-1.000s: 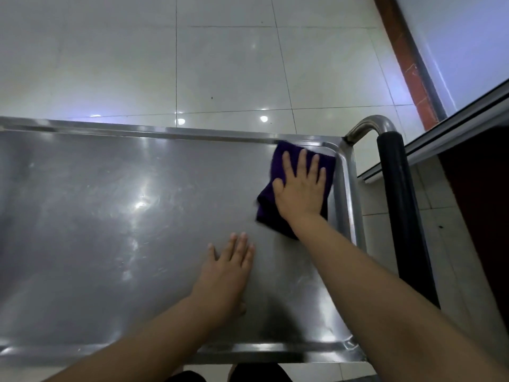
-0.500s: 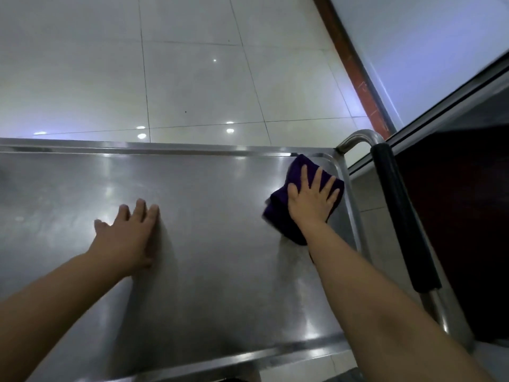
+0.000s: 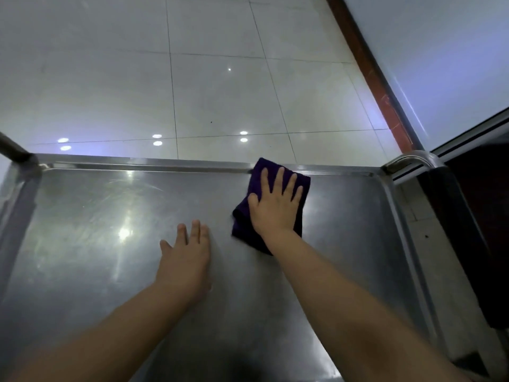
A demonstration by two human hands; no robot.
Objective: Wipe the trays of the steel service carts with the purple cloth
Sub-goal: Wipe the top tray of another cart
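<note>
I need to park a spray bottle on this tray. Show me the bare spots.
Largest bare patch: the steel tray between its left rim and the left hand. A narrower strip lies between the purple cloth and the right rim. The middle is crowded: the right hand presses the cloth there.

Purple cloth [image 3: 275,172] flat on steel tray [image 3: 110,216]
</note>
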